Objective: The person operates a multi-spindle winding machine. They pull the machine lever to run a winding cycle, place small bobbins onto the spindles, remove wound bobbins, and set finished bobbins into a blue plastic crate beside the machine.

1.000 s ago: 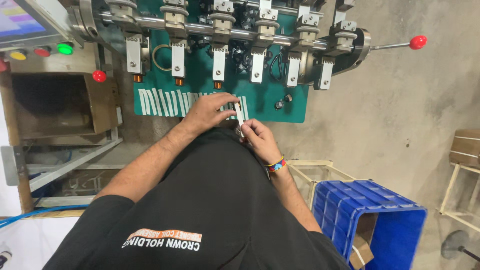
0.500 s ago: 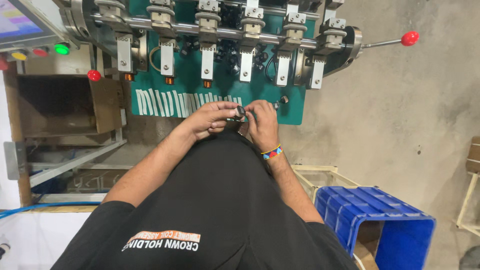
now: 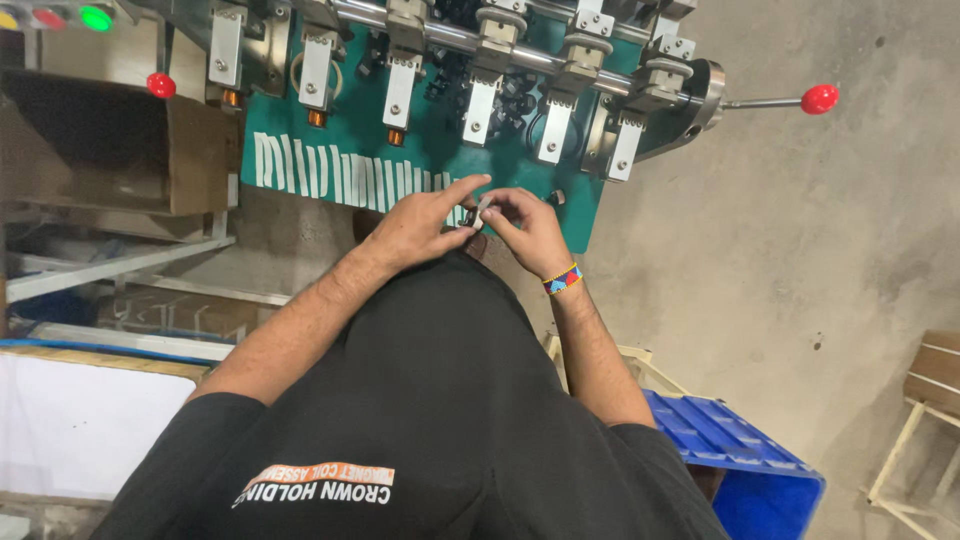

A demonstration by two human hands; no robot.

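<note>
Two hands met just above the middle of the frame, at the lower edge of a green work plate [image 3: 590, 225]. Between them sat a small pale strip [image 3: 482, 210], whitish-grey and flat, most of it hidden by fingers. Its long axis ran roughly up and down the picture, upper end tilted slightly right; which end was which could not be told. The left hand [image 3: 425, 225] pinched it from the left side, index finger stretched out toward the upper right. The right hand [image 3: 530, 225] closed on it from the right, fingers curled; a beaded wristband [image 3: 563, 280] sat on that wrist. More pale strips [image 3: 340, 175] lay side by side on the plate to the left, most standing upright in the frame. Metal clamps [image 3: 480, 105] hung above.
</note>
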